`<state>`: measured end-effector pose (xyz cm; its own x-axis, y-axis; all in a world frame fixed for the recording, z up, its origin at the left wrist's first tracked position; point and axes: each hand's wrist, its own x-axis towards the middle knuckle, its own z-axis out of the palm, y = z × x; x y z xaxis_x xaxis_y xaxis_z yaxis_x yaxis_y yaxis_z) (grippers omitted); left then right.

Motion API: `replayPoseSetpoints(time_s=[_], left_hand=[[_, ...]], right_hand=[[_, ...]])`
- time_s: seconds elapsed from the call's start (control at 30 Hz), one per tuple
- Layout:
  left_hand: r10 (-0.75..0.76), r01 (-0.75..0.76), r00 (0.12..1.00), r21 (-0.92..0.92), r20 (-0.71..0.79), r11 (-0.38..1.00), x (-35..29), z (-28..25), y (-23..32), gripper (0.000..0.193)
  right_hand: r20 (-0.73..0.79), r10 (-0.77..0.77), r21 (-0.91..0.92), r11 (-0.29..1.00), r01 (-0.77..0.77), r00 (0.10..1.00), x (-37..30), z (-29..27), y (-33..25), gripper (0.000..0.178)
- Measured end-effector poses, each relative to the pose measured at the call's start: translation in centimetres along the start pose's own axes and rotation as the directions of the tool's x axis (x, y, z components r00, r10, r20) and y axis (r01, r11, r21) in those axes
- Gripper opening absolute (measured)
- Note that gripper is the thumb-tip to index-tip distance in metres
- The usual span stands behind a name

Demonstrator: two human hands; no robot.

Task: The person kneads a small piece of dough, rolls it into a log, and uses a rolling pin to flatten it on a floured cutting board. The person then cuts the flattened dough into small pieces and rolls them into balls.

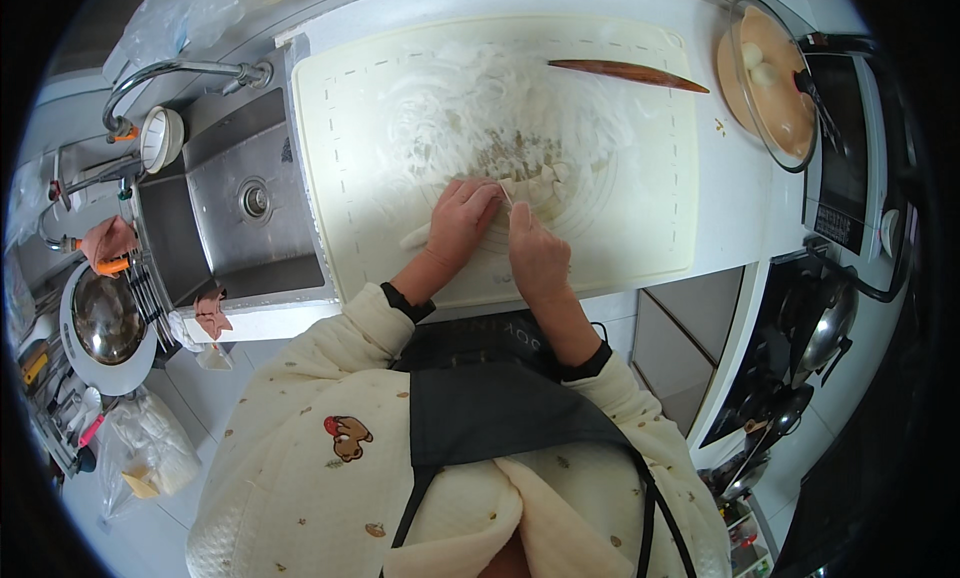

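My left hand (462, 220) lies closed over a pale dough roll (414, 239), whose end sticks out to the left. Close beside it, my right hand (538, 250) is wrapped round a knife (506, 192); only a thin bit of its blade shows between the hands, and the handle is hidden in my fist. Small cut dough pieces (546, 186) lie just beyond my right hand. White flour (470, 103) is spread over the cream mat (655, 183) under everything. A brown tapered rolling pin (628, 73) rests at the mat's far right.
Left of the mat is a steel sink (215, 193) with a curved faucet (180, 68) and a white bowl (162, 140). At the far right stands a large glass bowl (738, 88) with pale round lumps, beside an oven (845, 148). Pans (815, 328) stand below it.
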<state>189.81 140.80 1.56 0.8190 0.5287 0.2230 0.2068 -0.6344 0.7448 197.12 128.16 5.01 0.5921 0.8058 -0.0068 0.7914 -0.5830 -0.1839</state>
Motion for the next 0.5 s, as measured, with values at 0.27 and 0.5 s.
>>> replayPoseSetpoints(time_s=[0.27, 0.5], left_hand=[[-0.118, 0.108, 0.991, -0.146, -0.065, 0.983, -0.3, 0.2, -0.3, 0.016], [-0.166, 0.167, 0.986, -0.048, 0.008, 0.985, -2.9, -0.7, -0.3, 0.017]], right_hand=[[0.081, 0.062, 0.148, 0.986, -0.073, 0.995, 2.1, 0.1, -0.5, 0.010], [-0.024, 0.114, 0.296, 0.950, -0.102, 0.993, 0.7, -1.8, -0.1, 0.013]])
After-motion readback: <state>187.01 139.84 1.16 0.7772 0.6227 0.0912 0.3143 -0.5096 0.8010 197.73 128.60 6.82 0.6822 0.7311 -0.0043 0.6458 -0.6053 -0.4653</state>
